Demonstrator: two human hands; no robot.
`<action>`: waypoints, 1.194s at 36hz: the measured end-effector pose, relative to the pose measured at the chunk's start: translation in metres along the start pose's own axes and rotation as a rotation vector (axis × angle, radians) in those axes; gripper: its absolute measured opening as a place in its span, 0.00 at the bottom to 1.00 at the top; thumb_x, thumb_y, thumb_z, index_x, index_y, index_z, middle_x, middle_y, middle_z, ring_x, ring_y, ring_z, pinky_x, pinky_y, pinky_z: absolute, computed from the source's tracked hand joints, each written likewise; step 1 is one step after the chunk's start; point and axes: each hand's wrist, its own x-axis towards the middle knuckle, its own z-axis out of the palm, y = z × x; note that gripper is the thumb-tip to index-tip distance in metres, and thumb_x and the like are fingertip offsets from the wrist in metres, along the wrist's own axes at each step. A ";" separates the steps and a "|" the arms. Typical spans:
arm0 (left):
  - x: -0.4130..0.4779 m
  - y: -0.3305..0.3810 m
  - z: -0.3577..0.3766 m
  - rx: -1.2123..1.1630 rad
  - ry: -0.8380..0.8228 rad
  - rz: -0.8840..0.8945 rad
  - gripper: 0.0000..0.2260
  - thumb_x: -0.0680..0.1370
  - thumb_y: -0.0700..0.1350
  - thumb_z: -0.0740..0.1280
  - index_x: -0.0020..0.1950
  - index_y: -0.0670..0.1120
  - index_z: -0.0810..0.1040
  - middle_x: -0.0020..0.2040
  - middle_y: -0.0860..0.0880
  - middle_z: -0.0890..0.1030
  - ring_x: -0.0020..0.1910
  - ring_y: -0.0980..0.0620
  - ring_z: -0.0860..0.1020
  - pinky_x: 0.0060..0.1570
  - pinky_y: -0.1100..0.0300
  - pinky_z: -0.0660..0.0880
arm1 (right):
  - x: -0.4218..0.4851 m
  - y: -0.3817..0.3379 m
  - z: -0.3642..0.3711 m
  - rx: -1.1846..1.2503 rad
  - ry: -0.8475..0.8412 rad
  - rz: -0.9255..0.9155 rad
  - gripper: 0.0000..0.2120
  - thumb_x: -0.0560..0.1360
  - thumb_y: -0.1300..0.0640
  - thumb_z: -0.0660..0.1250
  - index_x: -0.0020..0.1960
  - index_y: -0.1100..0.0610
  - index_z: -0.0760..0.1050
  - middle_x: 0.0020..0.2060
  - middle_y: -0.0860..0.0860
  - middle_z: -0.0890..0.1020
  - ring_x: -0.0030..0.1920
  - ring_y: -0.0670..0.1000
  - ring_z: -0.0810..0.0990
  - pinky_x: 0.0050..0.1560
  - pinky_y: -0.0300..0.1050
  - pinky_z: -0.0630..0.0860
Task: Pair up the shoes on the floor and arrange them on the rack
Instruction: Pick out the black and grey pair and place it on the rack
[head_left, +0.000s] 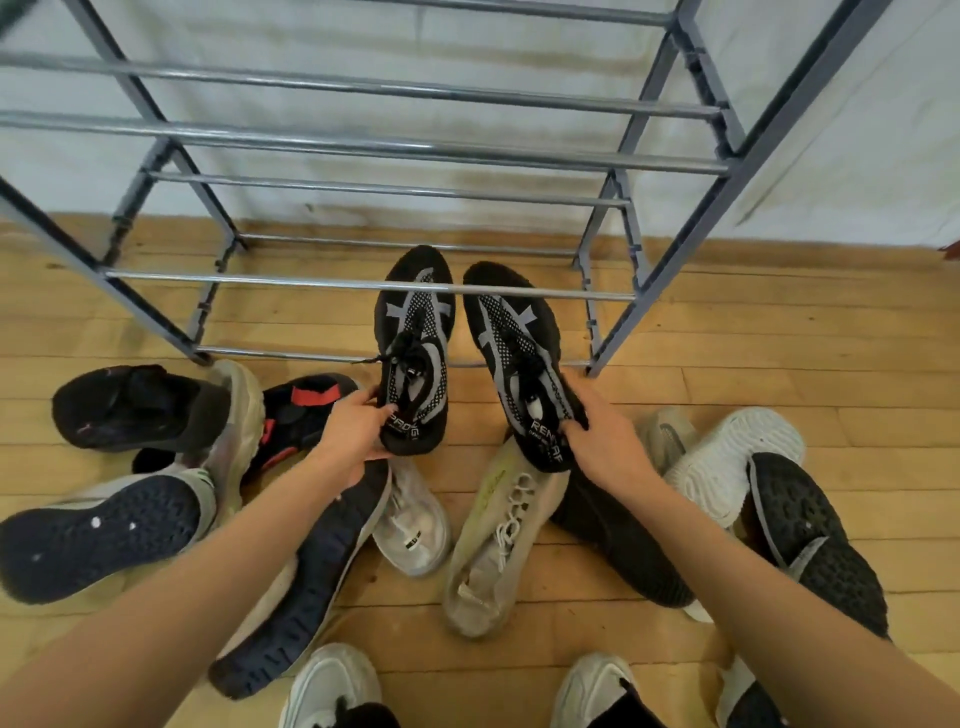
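My left hand (353, 434) grips the heel of a black knit shoe with grey stripes (415, 332). Its matching shoe (511, 343) is held at the heel by my right hand (605, 447). Both shoes point toe-first toward the grey metal rack (363, 285), side by side, with their toes passing under a low front bar. No shoe rests on any rack shelf in view.
Several loose shoes lie on the wooden floor (753, 364): a black slip-on (135, 408), a black-and-red shoe (306, 410), navy-soled shoes (98, 535), a beige laced sneaker (498, 540), a white-soled shoe (727, 462) and a black mesh shoe (810, 540). My own white shoes (332, 686) show at the bottom.
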 end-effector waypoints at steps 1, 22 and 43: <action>0.004 0.005 -0.006 0.014 0.013 0.006 0.17 0.80 0.35 0.59 0.68 0.45 0.71 0.60 0.44 0.78 0.49 0.48 0.77 0.39 0.53 0.77 | 0.008 -0.008 0.003 0.002 -0.007 -0.012 0.27 0.78 0.65 0.58 0.74 0.49 0.61 0.67 0.51 0.74 0.66 0.54 0.71 0.62 0.43 0.67; 0.114 0.091 -0.132 0.176 0.243 0.119 0.16 0.80 0.33 0.57 0.67 0.37 0.71 0.60 0.37 0.77 0.56 0.44 0.76 0.51 0.54 0.71 | 0.159 -0.141 0.139 0.277 -0.198 0.234 0.15 0.80 0.60 0.59 0.66 0.59 0.69 0.59 0.59 0.78 0.57 0.59 0.78 0.57 0.55 0.77; 0.152 0.079 -0.152 0.161 0.299 -0.047 0.20 0.81 0.34 0.50 0.70 0.44 0.68 0.64 0.40 0.75 0.63 0.42 0.73 0.63 0.45 0.72 | 0.178 -0.155 0.192 0.346 -0.160 0.174 0.15 0.80 0.60 0.59 0.66 0.57 0.68 0.55 0.56 0.78 0.53 0.54 0.76 0.52 0.46 0.72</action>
